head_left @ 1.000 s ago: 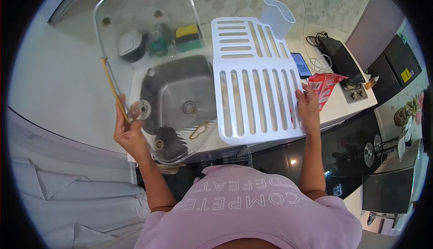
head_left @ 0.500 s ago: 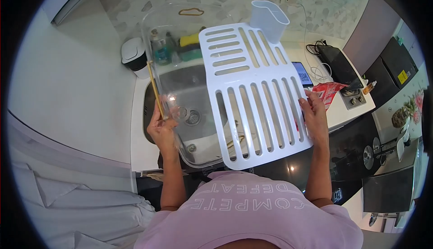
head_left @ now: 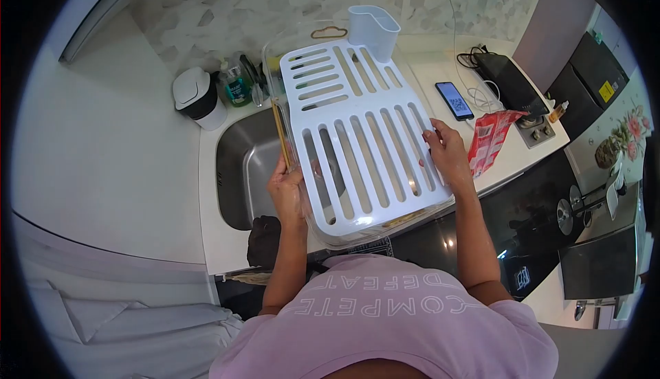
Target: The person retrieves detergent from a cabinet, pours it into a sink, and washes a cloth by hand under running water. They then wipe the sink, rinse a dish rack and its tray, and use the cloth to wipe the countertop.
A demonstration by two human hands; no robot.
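Observation:
My left hand (head_left: 285, 190) is closed around the side of a clear plastic tray (head_left: 273, 70), at its gold handle (head_left: 280, 131). A second gold handle (head_left: 328, 32) shows at the tray's far end. Over the tray lies a white slotted dish rack panel (head_left: 326, 113), covering most of it. Its right edge is pinched by my right hand (head_left: 448, 152), thumb on top and the other fingers partly hidden. A white utensil cup (head_left: 375, 32) stands upright at the panel's far right corner.
A steel sink (head_left: 237, 173) lies left under the tray. Behind it stand a green soap bottle (head_left: 236, 87) and a black-and-white canister (head_left: 199, 97). To the right are a phone (head_left: 454, 101), a red packet (head_left: 491, 142) and a black appliance (head_left: 512, 87). Dark cloth (head_left: 263, 241) hangs at the counter's front.
The clear tray has shifted right beneath the white panel, carried by my left hand. The panel has moved left, with my right hand on its edge. They now overlap almost fully.

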